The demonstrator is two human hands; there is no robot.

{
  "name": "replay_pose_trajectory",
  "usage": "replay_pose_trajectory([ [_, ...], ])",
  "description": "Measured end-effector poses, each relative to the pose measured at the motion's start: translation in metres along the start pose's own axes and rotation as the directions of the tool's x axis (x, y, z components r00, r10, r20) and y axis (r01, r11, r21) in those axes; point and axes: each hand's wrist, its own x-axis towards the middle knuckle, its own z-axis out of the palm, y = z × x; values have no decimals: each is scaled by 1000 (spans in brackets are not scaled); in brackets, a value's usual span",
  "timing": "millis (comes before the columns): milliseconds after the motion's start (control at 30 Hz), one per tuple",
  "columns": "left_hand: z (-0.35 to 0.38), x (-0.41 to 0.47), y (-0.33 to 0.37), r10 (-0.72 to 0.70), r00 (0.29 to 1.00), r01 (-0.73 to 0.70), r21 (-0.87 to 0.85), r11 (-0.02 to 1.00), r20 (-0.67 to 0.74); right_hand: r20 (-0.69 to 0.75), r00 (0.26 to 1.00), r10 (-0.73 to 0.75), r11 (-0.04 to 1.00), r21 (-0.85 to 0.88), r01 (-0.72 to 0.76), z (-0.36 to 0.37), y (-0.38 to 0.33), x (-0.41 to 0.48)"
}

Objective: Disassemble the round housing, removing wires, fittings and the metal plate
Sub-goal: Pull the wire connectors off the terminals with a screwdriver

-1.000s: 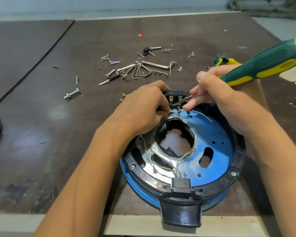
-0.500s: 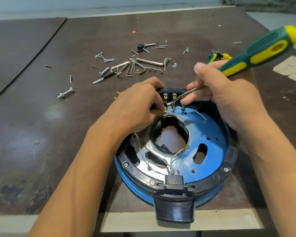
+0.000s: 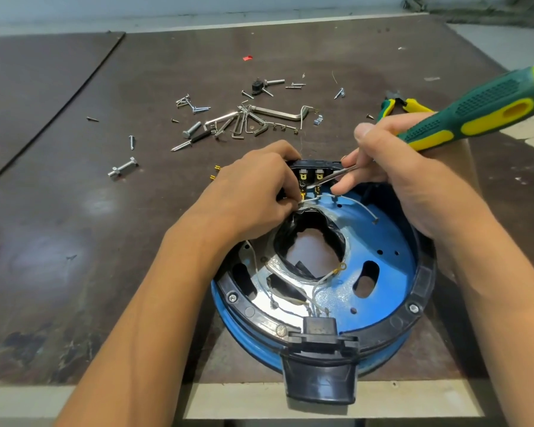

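Dark brown tabletop (image 3: 59, 241) carries the round blue housing (image 3: 383, 272) near its front edge. The left hand (image 3: 250, 195) pinches a white wire (image 3: 356, 204) beside the black terminal block (image 3: 312, 171). The right hand (image 3: 407, 183) grips a green-and-yellow screwdriver (image 3: 475, 112), its tip at a terminal. Loose screws (image 3: 195, 107) and hex keys (image 3: 244, 121) lie beyond.

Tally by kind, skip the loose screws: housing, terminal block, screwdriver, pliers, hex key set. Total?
Round housing: 1
Black terminal block: 1, gripped by the left hand
Screwdriver: 1, gripped by the right hand
Pliers: 1
Hex key set: 1
Total: 5
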Motion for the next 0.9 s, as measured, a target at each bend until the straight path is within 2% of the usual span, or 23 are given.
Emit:
replay_pose_trajectory([
  [267, 0, 0, 1, 3, 1000, -3, 6, 1000, 1, 2, 999, 48, 998, 50, -48, -2, 0, 5],
  [467, -1, 0, 2, -6, 1000, 6, 1, 1000, 16, 15, 1000, 12, 1000, -20, -11, 2, 1, 2],
  [600, -1, 0, 2, -20, 1000, 20, -17, 1000, 8, -45, 999, 22, 998, 65, -19, -3, -3, 2],
  [767, -3, 1, 1, -11, 1000, 11, -76, 997, 3, -21, 998, -54, 995, -81, 52, -12, -4, -9],
  [900, -5, 2, 2, 9, 1000, -8, -52, 999, 19, -13, 988, -152, 978, -146, 149, -17, -4, -20],
])
